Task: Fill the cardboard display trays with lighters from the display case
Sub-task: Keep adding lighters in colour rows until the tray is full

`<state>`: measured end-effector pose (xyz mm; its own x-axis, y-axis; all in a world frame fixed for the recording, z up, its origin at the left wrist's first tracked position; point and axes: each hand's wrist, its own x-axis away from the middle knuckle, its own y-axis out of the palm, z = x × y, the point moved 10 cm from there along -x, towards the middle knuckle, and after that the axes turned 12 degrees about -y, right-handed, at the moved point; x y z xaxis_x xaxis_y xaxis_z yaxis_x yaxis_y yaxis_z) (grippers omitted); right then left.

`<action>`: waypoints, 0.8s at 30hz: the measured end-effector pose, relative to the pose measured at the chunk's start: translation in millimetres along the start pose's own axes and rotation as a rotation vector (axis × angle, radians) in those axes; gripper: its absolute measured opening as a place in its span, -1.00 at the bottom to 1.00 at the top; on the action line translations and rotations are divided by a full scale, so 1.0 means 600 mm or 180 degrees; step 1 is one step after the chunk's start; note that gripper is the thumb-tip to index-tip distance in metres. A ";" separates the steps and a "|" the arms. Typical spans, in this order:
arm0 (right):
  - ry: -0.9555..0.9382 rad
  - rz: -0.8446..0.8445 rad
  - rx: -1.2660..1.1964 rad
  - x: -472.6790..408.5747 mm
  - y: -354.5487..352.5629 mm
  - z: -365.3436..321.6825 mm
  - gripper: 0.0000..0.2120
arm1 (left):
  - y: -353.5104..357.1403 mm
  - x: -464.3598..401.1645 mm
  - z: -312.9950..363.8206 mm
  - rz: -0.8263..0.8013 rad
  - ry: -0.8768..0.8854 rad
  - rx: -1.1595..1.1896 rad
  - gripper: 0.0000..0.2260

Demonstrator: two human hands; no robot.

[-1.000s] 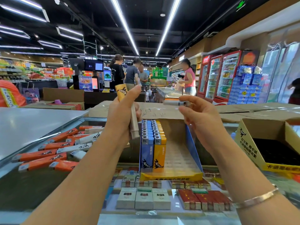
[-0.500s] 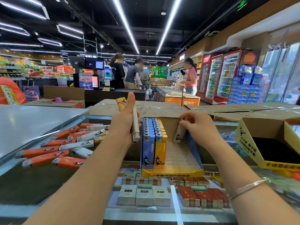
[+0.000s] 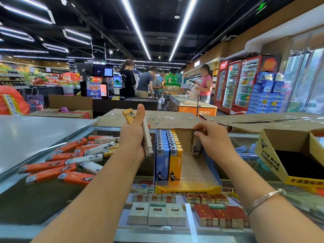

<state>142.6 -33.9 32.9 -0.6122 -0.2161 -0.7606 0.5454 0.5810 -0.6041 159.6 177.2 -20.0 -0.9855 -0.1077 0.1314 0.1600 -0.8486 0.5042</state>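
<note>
Right hand: my right hand (image 3: 213, 137) has its fingers curled round the top of a white lighter (image 3: 196, 146), which stands upright at the back of the display tray (image 3: 191, 189), at about 1 o'clock from the tray's middle.
Left hand: my left hand (image 3: 134, 137) grips a small bunch of lighters, thumb up; a yellow lighter (image 3: 129, 115) sticks out at 12 o'clock and a beige lighter (image 3: 147, 142) lies along the palm's right edge.
Tray: it rests on the glass tabletop (image 3: 43, 204), with a blue row (image 3: 162, 151) and a yellow row (image 3: 176, 155) standing along its left side; the right part is bare.
Loose lighters: an orange and white pile (image 3: 70, 160) lies at 9 o'clock from the tray.
Second tray: an open cardboard tray (image 3: 273, 155) sits at 3 o'clock, well apart.
Under the glass: cigarette packs (image 3: 157, 213) lie at 6 o'clock.
</note>
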 end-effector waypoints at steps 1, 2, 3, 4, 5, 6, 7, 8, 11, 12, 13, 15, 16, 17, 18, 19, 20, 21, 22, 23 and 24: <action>-0.0020 -0.0018 -0.0007 -0.001 0.001 -0.001 -0.86 | 0.001 -0.001 0.001 -0.0028 -0.0008 0.0014 -0.54; -0.0037 -0.0033 -0.0013 -0.003 0.002 -0.001 -0.85 | 0.001 -0.003 0.002 -0.0055 -0.0017 0.0022 -0.55; -0.0053 -0.0046 0.0002 -0.004 0.003 -0.002 -0.85 | 0.002 -0.004 0.002 -0.0084 -0.0030 0.0019 -0.55; -0.0067 -0.0050 0.0044 -0.005 0.002 -0.002 -0.84 | 0.004 -0.004 0.002 -0.0115 -0.0042 0.0008 -0.55; -0.0079 -0.0046 0.0100 -0.005 0.001 -0.002 -0.83 | 0.006 -0.004 0.001 -0.0144 -0.0051 -0.0006 -0.54; -0.0093 -0.0036 0.0162 -0.006 -0.001 -0.003 -0.83 | 0.008 -0.005 0.000 -0.0168 -0.0048 -0.0020 -0.54; -0.0121 -0.0033 0.0225 -0.006 -0.002 -0.006 -0.82 | 0.009 -0.004 0.000 -0.0185 -0.0036 -0.0031 -0.54; -0.0163 -0.0043 0.0282 -0.007 -0.002 -0.010 -0.82 | 0.010 -0.004 -0.001 -0.0200 -0.0018 -0.0034 -0.55; -0.0224 -0.0168 0.0392 -0.009 0.008 -0.017 -0.81 | 0.010 -0.004 0.000 -0.0217 -0.0013 -0.0028 -0.55; -0.0217 -0.0221 0.0476 -0.010 0.012 -0.018 -0.81 | 0.009 -0.005 0.000 -0.0206 -0.0025 -0.0034 -0.54; -0.0207 -0.0258 0.0600 -0.011 0.015 -0.019 -0.81 | 0.008 -0.005 0.000 -0.0197 -0.0034 -0.0033 -0.54; -0.0196 -0.0238 0.0974 -0.012 0.012 -0.018 -0.81 | 0.007 -0.005 0.002 -0.0192 -0.0012 -0.0015 -0.54; -0.0193 -0.0204 0.1178 -0.011 0.009 -0.018 -0.81 | 0.007 -0.005 0.003 -0.0189 0.0014 -0.0005 -0.55; -0.0175 -0.0173 0.1323 -0.011 0.006 -0.015 -0.81 | 0.007 -0.004 0.004 -0.0187 0.0038 0.0006 -0.55; -0.0134 -0.0165 0.1381 -0.009 0.005 -0.011 -0.80 | 0.007 -0.004 0.005 -0.0196 0.0056 0.0018 -0.55; -0.0084 -0.0166 0.1365 -0.007 0.005 -0.007 -0.80 | 0.008 -0.004 0.006 -0.0220 0.0069 0.0034 -0.55; -0.0042 -0.0168 0.1327 -0.004 0.005 -0.004 -0.80 | 0.010 -0.003 0.006 -0.0252 0.0077 0.0053 -0.55; -0.0036 -0.0151 0.1302 -0.001 0.003 -0.005 -0.81 | 0.010 -0.003 0.007 -0.0277 0.0074 0.0073 -0.55; -0.0078 -0.0080 0.1266 0.000 -0.004 -0.010 -0.81 | 0.010 -0.003 0.006 -0.0291 0.0056 0.0087 -0.55; -0.0150 0.0084 0.1152 0.001 -0.016 -0.019 -0.82 | 0.011 -0.003 0.006 -0.0300 0.0023 0.0100 -0.54; -0.0193 0.0314 0.0897 0.002 -0.032 -0.030 -0.84 | 0.012 -0.003 0.004 -0.0308 -0.0015 0.0122 -0.54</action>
<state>121.4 -31.3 47.9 -0.5177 -0.2208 -0.8266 0.7431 0.3627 -0.5623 162.5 172.7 -14.4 -0.9961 -0.0238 0.0846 0.0664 -0.8346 0.5469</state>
